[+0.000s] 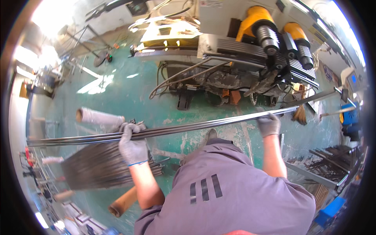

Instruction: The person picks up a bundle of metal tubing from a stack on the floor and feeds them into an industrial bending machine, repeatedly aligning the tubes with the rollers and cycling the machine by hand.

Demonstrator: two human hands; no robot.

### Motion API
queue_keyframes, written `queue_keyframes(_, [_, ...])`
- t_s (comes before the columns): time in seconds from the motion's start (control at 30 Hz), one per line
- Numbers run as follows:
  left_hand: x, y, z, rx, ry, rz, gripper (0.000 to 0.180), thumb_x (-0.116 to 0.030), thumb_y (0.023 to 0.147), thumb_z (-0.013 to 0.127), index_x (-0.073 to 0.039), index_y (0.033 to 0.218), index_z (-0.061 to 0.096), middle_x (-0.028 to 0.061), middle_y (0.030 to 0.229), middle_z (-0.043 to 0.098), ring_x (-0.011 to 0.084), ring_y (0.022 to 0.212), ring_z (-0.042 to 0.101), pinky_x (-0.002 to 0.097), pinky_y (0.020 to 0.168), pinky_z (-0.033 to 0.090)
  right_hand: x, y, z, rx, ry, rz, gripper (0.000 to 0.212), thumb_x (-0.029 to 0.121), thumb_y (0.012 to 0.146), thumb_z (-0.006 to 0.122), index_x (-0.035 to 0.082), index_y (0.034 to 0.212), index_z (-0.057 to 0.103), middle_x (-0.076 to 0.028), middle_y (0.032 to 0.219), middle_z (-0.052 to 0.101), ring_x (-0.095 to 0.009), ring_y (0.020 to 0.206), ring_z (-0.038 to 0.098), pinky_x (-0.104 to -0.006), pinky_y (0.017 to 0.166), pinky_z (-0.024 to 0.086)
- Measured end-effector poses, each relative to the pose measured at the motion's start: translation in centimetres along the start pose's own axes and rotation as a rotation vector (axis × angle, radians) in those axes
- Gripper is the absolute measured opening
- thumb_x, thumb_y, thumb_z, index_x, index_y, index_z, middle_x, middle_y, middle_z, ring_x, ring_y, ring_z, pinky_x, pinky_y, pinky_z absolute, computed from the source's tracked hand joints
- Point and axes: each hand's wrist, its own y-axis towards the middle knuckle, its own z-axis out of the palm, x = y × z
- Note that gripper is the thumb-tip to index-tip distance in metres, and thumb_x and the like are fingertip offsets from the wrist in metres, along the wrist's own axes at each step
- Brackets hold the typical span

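Observation:
A bundle of several long, thin metal bars (188, 127) stretches across in front of me, from the far left to the right beside the machine. Around its left part my left hand (132, 147), in a grey work glove with a blue cuff edge, is closed with the thumb over the bars. My right hand (269, 125), also gloved in grey, grips the bundle toward its right end. Below my left hand lies a large stack of similar dark bars (100, 166). Whether the bars are solid or hollow I cannot tell.
A machine (235, 74) with yellow-and-metal cylinders and hanging cables stands ahead. A wrapped roll (100, 116) and a brown cardboard tube (123, 201) lie at left. On the right are a broom (300, 115), a rack of dark bars (333, 162) and a blue bin (330, 211).

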Motion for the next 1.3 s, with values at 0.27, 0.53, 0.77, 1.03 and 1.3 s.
queue_keyframes(0.27, [3.1, 6.1, 12.4, 0.274, 0.126, -0.11, 0.029, -0.009, 0.09, 0.074, -0.003, 0.118, 0.066, 0.0105, 0.106, 0.071, 0.0313, 0.108, 0.066, 0.054, 0.118, 0.043, 2.6, 2.9, 12.2, -0.321, 0.113, -0.15, 0.017, 0.005, 0.105, 0.06, -0.003, 0.119, 0.063, -0.015, 0.116, 0.072, -0.031, 0.115, 0.071, -0.0553, 0.111, 0.055])
queue_keyframes(0.53, [2.0, 16.7, 10.6, 0.258, 0.12, -0.126, 0.028, -0.007, 0.094, 0.071, 0.0, 0.119, 0.062, 0.0105, 0.111, 0.067, 0.0293, 0.113, 0.064, 0.0532, 0.118, 0.043, 8.0, 6.0, 14.2, -0.579, 0.03, -0.466, 0.028, 0.022, 0.099, 0.076, -0.002, 0.112, 0.07, -0.013, 0.098, 0.076, -0.025, 0.093, 0.072, -0.0351, 0.089, 0.059])
queue_keyframes(0.77, [5.6, 26.5, 11.5, 0.083, 0.168, -0.119, 0.016, -0.015, 0.104, 0.065, 0.001, 0.11, 0.065, 0.0133, 0.105, 0.07, 0.0311, 0.106, 0.068, 0.0501, 0.107, 0.054, 6.3, 10.0, 26.2, -0.616, -0.09, -0.744, 0.028, 0.03, 0.099, 0.078, 0.005, 0.11, 0.071, -0.007, 0.09, 0.072, -0.021, 0.072, 0.069, -0.0364, 0.065, 0.058])
queue_keyframes(1.03, [14.0, 31.3, 14.0, 0.066, 0.105, -0.311, 0.018, -0.017, 0.104, 0.066, 0.001, 0.109, 0.066, 0.0149, 0.107, 0.071, 0.0311, 0.107, 0.069, 0.048, 0.102, 0.057, 4.1, 17.0, 24.9, -0.575, -0.45, -0.672, 0.033, 0.009, 0.096, 0.069, 0.001, 0.128, 0.067, -0.008, 0.112, 0.072, -0.022, 0.104, 0.066, -0.0376, 0.09, 0.053])
queue_keyframes(1.3, [17.8, 30.3, 19.1, 0.135, 0.063, -0.56, 0.023, -0.019, 0.105, 0.066, 0.0, 0.119, 0.067, 0.0156, 0.122, 0.073, 0.0323, 0.117, 0.069, 0.0496, 0.11, 0.054, 4.4, 21.7, 17.2, -0.512, -1.078, -0.801, 0.035, 0.013, 0.096, 0.065, 0.002, 0.129, 0.07, -0.012, 0.116, 0.074, -0.021, 0.108, 0.066, -0.0341, 0.095, 0.05])
